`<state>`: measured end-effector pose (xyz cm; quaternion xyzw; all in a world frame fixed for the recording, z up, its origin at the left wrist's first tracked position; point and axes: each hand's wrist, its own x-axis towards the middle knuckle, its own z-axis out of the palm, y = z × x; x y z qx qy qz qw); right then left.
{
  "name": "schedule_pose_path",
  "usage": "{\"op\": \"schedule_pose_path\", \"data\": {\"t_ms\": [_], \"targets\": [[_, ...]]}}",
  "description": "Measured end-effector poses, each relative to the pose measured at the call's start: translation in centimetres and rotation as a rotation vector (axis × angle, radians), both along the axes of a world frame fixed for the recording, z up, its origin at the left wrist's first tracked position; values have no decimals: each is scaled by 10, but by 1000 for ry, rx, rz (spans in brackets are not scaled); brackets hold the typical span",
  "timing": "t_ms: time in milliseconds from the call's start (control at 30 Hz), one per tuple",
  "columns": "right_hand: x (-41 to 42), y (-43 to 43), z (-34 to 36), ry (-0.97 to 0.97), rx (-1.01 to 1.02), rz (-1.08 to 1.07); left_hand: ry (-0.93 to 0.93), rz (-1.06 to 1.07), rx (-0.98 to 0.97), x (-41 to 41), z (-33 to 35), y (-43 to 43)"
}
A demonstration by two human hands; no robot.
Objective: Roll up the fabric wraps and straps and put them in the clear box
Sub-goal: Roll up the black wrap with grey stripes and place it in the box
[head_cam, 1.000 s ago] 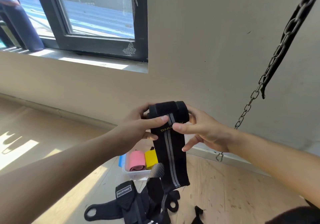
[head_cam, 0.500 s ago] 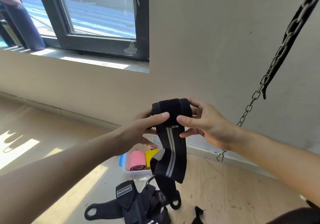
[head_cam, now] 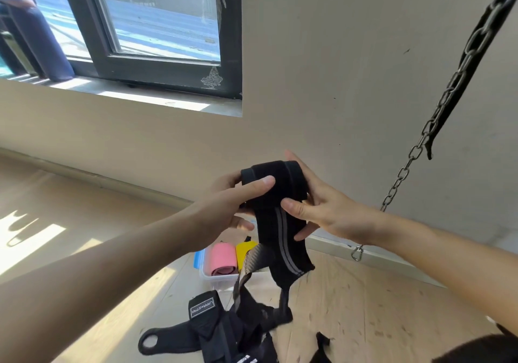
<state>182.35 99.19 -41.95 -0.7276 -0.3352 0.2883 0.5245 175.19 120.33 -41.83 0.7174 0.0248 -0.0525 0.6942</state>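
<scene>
Head view: the black wrap [head_cam: 273,183] is held up in the air in front of the wall, its upper part wound into a thick roll and its grey-striped tail hanging loose below. The left hand [head_cam: 224,208] grips the roll, thumb across its front and fingers behind. The right hand [head_cam: 328,208] clasps it from the right, thumb pressed on the striped tail just under the roll. Below, on the wooden floor [head_cam: 364,306], the clear box [head_cam: 218,277] holds a pink roll [head_cam: 222,259] and a yellow roll [head_cam: 245,250]. Nearer lies a heap of black straps [head_cam: 224,326]. A chain [head_cam: 420,144] hangs at right.
</scene>
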Motion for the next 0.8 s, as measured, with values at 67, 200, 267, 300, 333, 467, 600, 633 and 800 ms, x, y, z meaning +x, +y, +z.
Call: {"op": "schedule_pose_path", "data": {"t_ms": [67, 200, 267, 300, 333, 467, 600, 633, 800], "targets": [[-1, 0, 2, 27, 4, 6, -22, 26, 21, 0, -1, 0], [4, -2, 9, 137, 88, -117, -87, 59, 73, 1, 0, 1], [4, -2, 10, 155, 67, -103, -150, 51, 106, 0, -1, -1], [3, -2, 9, 172, 60, -92, -182, 53, 120, 0, -1, -2], [2, -2, 7, 190, 64, -90, -208, 61, 128, -1, -1, -3], [2, 1, 7, 219, 116, -143, -259, 64, 165, 0, -3, -3], [5, -1, 7, 224, 159, -166, -137, -6, 183, 6, -13, 6], [5, -1, 7, 218, 175, -184, -82, -32, 195, 7, -16, 9], [8, -2, 9, 206, 273, -280, 24, -18, 445, 4, -30, 3]]}}
